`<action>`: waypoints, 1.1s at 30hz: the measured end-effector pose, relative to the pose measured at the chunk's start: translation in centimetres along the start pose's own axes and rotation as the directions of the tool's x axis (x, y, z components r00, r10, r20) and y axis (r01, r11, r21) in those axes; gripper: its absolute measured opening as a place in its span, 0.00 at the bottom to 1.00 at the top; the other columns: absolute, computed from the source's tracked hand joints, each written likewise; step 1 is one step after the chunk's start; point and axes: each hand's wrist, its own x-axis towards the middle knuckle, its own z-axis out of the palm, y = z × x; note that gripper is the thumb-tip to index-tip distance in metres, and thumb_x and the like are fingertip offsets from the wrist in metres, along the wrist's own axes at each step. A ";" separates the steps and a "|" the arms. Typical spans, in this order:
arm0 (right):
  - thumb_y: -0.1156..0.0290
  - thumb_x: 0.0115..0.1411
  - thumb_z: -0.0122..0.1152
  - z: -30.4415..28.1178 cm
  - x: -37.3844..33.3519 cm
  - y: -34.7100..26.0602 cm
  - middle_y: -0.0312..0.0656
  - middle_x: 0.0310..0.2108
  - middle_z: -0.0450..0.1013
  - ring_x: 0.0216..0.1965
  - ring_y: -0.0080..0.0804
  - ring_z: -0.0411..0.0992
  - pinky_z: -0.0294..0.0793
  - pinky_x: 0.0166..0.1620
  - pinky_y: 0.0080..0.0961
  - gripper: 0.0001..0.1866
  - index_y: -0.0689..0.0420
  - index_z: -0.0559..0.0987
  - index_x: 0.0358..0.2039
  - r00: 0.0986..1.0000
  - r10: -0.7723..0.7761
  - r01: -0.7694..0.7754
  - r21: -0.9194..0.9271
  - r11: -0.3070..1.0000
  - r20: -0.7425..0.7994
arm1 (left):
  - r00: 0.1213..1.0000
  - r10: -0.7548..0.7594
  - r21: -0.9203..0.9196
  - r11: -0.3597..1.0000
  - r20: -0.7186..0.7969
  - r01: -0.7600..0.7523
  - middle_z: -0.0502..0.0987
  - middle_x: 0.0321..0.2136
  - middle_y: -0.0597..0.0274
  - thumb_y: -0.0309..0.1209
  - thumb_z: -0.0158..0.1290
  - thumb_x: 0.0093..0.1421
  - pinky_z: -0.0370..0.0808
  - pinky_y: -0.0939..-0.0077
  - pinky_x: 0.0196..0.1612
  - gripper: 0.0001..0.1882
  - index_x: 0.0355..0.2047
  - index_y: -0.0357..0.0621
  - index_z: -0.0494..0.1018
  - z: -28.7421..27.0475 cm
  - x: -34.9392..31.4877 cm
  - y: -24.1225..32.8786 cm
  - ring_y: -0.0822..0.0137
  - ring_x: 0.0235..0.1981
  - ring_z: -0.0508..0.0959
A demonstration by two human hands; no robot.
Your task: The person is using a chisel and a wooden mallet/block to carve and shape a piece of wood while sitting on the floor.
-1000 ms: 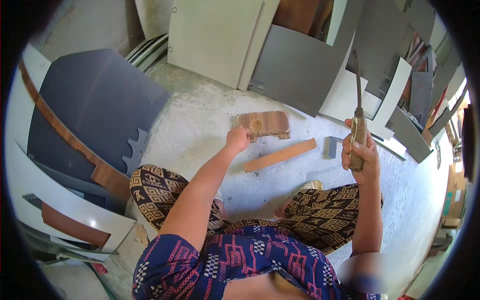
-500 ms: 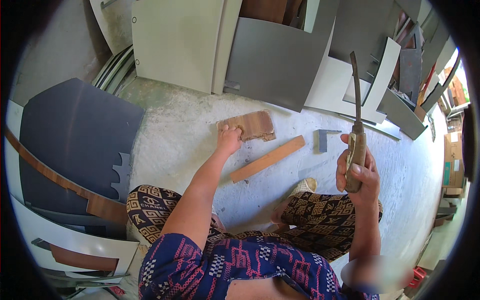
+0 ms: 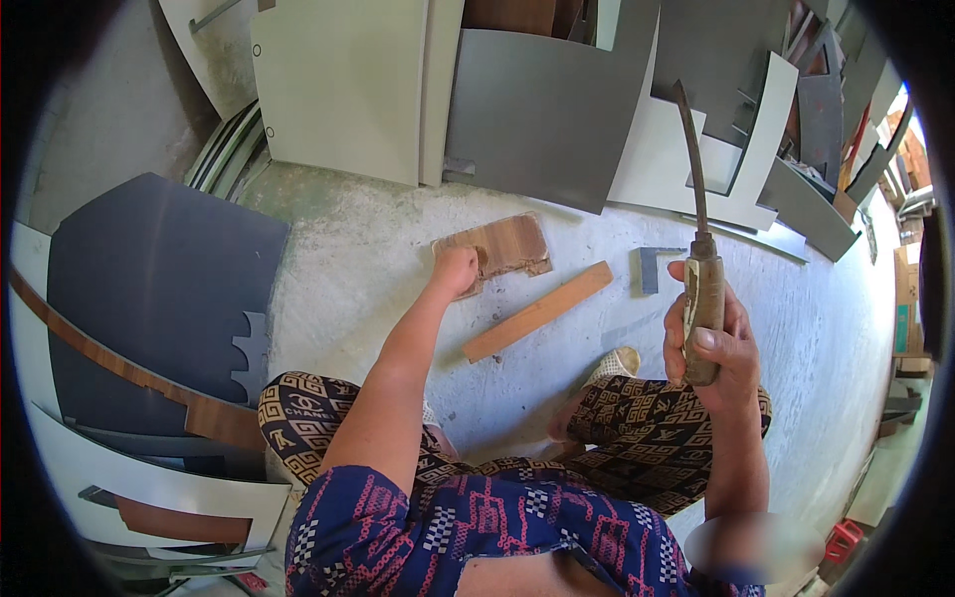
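My left hand (image 3: 459,272) is closed at the left part of a brown wood-grain board (image 3: 509,244) lying on the floor. The fingers curl under and are mostly hidden; the board's near edge is chipped and ragged. In my right hand (image 3: 724,343) a knife (image 3: 704,308) with a thick wooden handle is held upright. Its long, narrow, dark blade bends slightly to the left at the tip, well above the floor. Just in front of the board lies a lighter wooden strip (image 3: 538,311), set at a slant and touched by neither hand.
A small grey L-shaped piece (image 3: 650,271) lies right of the strip. Grey panels (image 3: 542,114) and pale panels (image 3: 343,90) lean at the back. Dark sheets (image 3: 164,289) and a long brown strip (image 3: 109,356) are stacked left. A cardboard box (image 3: 906,298) stands far right.
My left fingers have curled in more tightly at the board. The knife has tipped slightly to the left and its tip sits higher. The view has shifted a little.
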 end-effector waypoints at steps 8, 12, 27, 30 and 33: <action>0.66 0.44 0.71 -0.3 -0.5 0.0 0.41 0.21 0.69 0.15 0.26 0.69 0.68 0.20 0.20 0.40 0.64 0.64 0.56 1.000 -0.009 0.009 -0.017 1.000 -0.021 | 0.990 0.027 0.255 0.967 -0.139 0.010 0.70 0.47 0.64 0.37 0.58 0.51 0.62 0.54 0.54 0.15 0.39 0.50 0.73 0.5 -3.6 3.4 0.59 0.52 0.65; 0.66 0.44 0.71 0.4 -0.5 -0.2 0.41 0.21 0.69 0.15 0.25 0.68 0.67 0.20 0.20 0.39 0.64 0.65 0.56 1.000 -0.001 0.001 -0.006 1.000 -0.003 | 0.991 0.051 0.255 0.967 -0.123 -0.018 0.71 0.45 0.62 0.35 0.58 0.50 0.63 0.54 0.53 0.15 0.39 0.48 0.73 1.1 -2.4 3.1 0.58 0.51 0.67; 0.67 0.45 0.69 1.2 -1.3 -0.4 0.41 0.22 0.68 0.15 0.26 0.69 0.68 0.18 0.20 0.38 0.65 0.64 0.56 1.000 -0.018 0.019 -0.036 0.999 0.017 | 0.984 0.172 0.301 0.937 0.038 -0.175 0.79 0.30 0.48 0.30 0.53 0.44 0.73 0.58 0.41 0.08 0.24 0.41 0.79 -4.5 -2.3 4.5 0.51 0.36 0.78; 0.67 0.44 0.69 1.3 -1.5 -0.3 0.41 0.21 0.68 0.15 0.26 0.68 0.68 0.18 0.20 0.39 0.65 0.64 0.56 0.999 -0.039 0.041 -0.043 0.998 0.030 | 0.981 0.128 0.228 0.961 0.142 -0.159 0.79 0.27 0.46 0.31 0.53 0.43 0.75 0.60 0.39 0.10 0.24 0.40 0.79 -7.1 -2.4 4.0 0.50 0.33 0.79; 0.67 0.44 0.68 1.6 -1.5 -0.4 0.40 0.21 0.67 0.14 0.25 0.68 0.68 0.18 0.20 0.39 0.66 0.63 0.56 0.996 -0.039 0.042 -0.030 0.999 0.079 | 0.956 -0.053 0.144 0.990 0.288 0.011 0.79 0.29 0.48 0.33 0.53 0.44 0.75 0.59 0.39 0.11 0.26 0.41 0.79 -8.3 -2.5 1.3 0.51 0.35 0.79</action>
